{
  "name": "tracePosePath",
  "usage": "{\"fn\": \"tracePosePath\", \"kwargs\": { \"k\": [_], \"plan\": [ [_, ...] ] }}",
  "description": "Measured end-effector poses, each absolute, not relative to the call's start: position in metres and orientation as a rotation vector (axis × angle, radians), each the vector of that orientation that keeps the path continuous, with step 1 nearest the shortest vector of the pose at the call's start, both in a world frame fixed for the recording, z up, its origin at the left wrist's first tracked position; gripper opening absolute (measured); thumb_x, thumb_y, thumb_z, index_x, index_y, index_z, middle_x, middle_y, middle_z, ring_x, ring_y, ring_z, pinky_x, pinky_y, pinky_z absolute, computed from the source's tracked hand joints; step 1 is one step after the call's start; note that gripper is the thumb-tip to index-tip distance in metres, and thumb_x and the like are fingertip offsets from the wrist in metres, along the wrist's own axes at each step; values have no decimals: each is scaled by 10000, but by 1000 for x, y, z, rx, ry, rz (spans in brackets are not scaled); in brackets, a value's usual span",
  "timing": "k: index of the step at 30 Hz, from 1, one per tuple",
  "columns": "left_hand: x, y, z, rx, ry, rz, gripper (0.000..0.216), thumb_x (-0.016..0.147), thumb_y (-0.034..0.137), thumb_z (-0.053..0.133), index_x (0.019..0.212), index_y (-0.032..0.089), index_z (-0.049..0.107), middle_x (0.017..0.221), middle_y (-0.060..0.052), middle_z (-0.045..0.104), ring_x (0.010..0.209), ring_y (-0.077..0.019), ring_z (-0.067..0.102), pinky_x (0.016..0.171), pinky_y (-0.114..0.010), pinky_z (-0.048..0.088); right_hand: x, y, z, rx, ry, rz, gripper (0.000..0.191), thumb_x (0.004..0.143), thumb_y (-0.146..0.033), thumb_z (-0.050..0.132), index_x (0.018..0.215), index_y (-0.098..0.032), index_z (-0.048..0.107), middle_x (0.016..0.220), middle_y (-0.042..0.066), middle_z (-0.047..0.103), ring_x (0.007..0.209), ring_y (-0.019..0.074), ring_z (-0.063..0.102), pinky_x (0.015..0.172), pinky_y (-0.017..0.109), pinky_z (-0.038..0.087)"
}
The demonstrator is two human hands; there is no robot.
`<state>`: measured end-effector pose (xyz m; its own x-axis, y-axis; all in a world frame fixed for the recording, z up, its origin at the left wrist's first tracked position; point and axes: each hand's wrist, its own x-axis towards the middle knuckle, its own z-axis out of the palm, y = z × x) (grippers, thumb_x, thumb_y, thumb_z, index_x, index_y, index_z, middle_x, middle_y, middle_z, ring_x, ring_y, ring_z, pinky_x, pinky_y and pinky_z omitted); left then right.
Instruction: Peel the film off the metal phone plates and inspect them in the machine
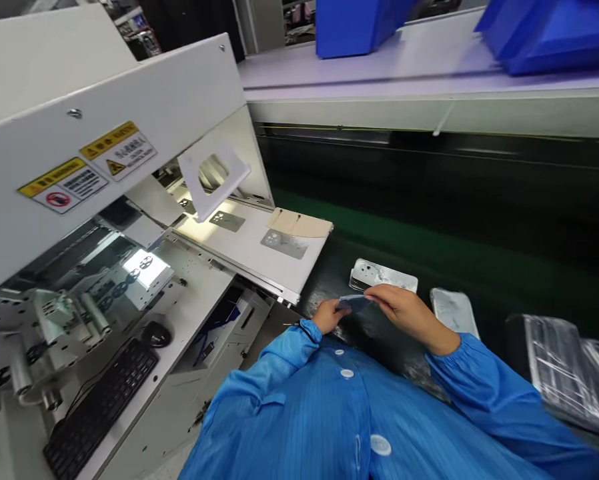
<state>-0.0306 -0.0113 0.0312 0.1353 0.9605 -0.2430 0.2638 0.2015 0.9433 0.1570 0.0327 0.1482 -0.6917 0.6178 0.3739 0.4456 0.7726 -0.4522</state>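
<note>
Between both hands is a thin, flat bluish-grey panel (354,303), held tilted in front of my body. My left hand (328,316) grips its left end with the fingers closed. The thumb and fingers of my right hand (402,310) pinch its right edge. Just beyond the right hand, a small stack of phone-back-shaped panels (382,273) with camera holes lies on the dark bench. To the right lies a pale rectangular piece in clear wrap (453,310).
At left stands a white machine (179,87) with warning labels; its white platform (234,247) carries grey panels with camera holes (284,244). A keyboard (102,407) and mouse (156,334) sit below. Film-wrapped trays (559,360) lie right. Blue bins (349,27) stand on the shelf (429,63).
</note>
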Motion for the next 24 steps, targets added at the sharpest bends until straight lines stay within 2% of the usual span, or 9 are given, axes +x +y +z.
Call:
{"fn": "tracePosePath", "kwargs": {
  "k": [3,5,10,19,24],
  "plan": [
    [-18,-2,15,1269,1339,772,128,755,169,634,852,123,704,904,-75,723,903,-215,642,905,-378,481,168,30,123,-846,-2517,219,246,919,-161,413,927,-207,655,866,53,714,763,170,639,636,275,487],
    [-13,0,6,1251,1334,778,166,715,132,668,878,122,698,888,-70,720,891,-217,646,910,-396,483,168,29,107,-884,-2543,49,246,888,-117,436,875,-200,667,865,59,719,770,186,619,628,293,457],
    [-10,1,-4,1212,1274,874,563,588,90,776,1126,154,624,1046,-66,688,979,-201,626,977,-392,448,165,23,86,-847,-2488,-229,245,849,-72,462,879,-173,683,877,63,721,824,203,576,693,325,396],
    [-15,-2,1,1184,1178,1011,708,513,134,837,1175,155,587,1150,-99,634,1084,-236,576,1020,-434,400,161,16,95,-821,-2340,-280,222,836,-78,481,861,-180,677,877,50,721,879,204,558,786,358,327],
    [-14,3,-5,1152,1140,1053,708,497,111,838,1158,139,586,1180,-119,618,1121,-247,565,1037,-439,389,153,18,100,-812,-2359,-285,233,828,-75,468,857,-182,673,878,48,724,874,205,564,804,367,318]
  ]
}}
